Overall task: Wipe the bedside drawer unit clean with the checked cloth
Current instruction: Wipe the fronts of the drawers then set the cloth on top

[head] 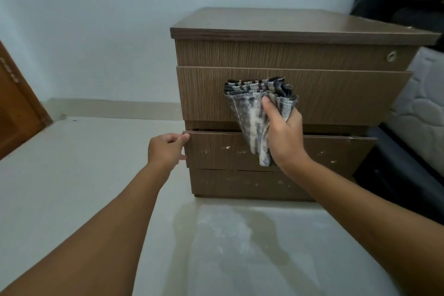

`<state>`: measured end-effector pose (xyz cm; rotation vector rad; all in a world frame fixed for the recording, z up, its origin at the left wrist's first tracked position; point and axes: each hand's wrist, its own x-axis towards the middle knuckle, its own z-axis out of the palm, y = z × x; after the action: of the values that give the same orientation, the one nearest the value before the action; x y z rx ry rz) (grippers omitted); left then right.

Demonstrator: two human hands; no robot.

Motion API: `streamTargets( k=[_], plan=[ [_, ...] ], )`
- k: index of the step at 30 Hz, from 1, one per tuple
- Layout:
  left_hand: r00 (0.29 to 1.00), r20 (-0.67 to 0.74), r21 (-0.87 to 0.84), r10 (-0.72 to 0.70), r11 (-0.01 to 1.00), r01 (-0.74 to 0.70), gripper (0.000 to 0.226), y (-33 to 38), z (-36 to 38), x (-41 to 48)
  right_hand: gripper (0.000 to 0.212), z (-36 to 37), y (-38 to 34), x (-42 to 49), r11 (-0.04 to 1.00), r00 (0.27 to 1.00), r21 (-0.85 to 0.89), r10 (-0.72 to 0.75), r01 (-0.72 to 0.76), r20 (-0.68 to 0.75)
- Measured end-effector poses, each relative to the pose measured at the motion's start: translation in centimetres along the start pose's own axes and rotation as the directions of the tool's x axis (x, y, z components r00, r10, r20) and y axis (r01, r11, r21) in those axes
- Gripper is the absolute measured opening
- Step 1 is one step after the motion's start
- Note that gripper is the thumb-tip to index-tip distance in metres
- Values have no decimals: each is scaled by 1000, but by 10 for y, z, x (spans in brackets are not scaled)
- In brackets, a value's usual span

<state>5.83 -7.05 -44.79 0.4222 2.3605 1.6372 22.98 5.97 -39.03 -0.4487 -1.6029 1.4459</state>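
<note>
The brown wood-grain bedside drawer unit (288, 55) stands on the floor against the pale wall. It has three drawer fronts. The lower drawer (221, 151) is pulled out a little and carries pale specks. My left hand (165, 149) grips that drawer's left edge with fingers curled around it. My right hand (284, 137) holds the folded grey-and-dark checked cloth (254, 108) in front of the middle drawer; the cloth hangs down over the lower drawer's top edge.
A bed with a white quilted mattress (418, 108) and a dark base sits right beside the unit. A brown wooden door (16, 108) is at the far left. The pale tiled floor (228, 235) in front shows a dusty smear.
</note>
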Motion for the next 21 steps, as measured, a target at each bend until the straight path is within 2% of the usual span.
streamTargets(
  k=[4, 6, 10, 13, 14, 17, 21],
  plan=[
    [984, -127, -180, -126, 978, 102, 25, 4, 27, 1, 11, -23, 7, -10, 1000, 996, -14, 2, -4, -94],
    [970, -184, -231, -162, 966, 118, 26, 5, 38, -1, 14, -37, 16, -17, 998, 986, -50, 34, -42, -166],
    [948, -243, -315, -208, 941, 126, 28, 6, 52, -9, 6, -72, 36, -33, 980, 933, -155, 61, -123, -354],
    [946, -229, -353, -232, 925, 141, 27, 10, 53, -10, 3, -100, 40, -37, 978, 847, -130, 71, -162, -526],
    [945, -228, -355, -235, 924, 144, 28, 11, 53, -9, 7, -108, 39, -37, 978, 817, -112, 81, -175, -570],
    [941, -212, -355, -262, 918, 176, 32, 11, 55, -5, 36, -132, 36, -34, 982, 718, -66, 84, -179, -691],
    [941, -170, -374, -292, 903, 212, 35, 9, 57, -4, 39, -160, 44, -24, 984, 577, -33, 75, -174, -813]
  ],
)
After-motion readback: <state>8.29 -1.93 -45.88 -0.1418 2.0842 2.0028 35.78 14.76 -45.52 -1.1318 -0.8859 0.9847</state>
